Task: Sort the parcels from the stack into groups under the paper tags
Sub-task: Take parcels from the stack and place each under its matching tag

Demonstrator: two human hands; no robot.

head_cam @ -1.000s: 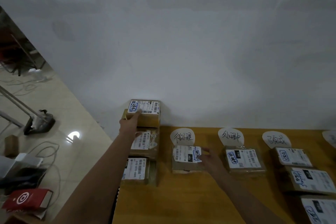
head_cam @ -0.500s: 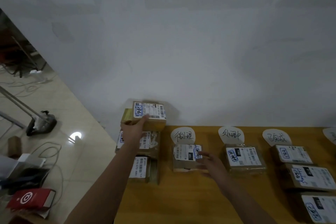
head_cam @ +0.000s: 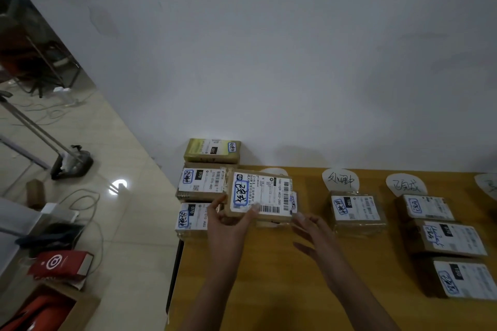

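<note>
While I watch through the head camera, the held parcel (head_cam: 259, 197) sits just left of centre in the lower half of the frame, its white label facing up with blue-circled handwriting. The left hand (head_cam: 228, 220) grips its lower left corner, thumb on the label and fingers curled underneath. The right hand (head_cam: 312, 228) is open with relaxed fingers, just below and right of that parcel; I cannot tell whether it touches anything.

The held parcel covers most of the first paper tag (head_cam: 273, 170) and of a hidden parcel (head_cam: 274, 222) lying under that tag on the yellow bench (head_cam: 269, 290). Overlapped on the left is the stack (head_cam: 201, 183), showing three labelled tops in a column at the bench's left edge.

Further right, the second tag (head_cam: 340, 179) has a single parcel (head_cam: 356, 209) below it. The third tag (head_cam: 406, 185) has three sorted parcels (head_cam: 451, 238) running toward the lower right. A fourth tag (head_cam: 488, 183) is cut off by the right edge.
</note>
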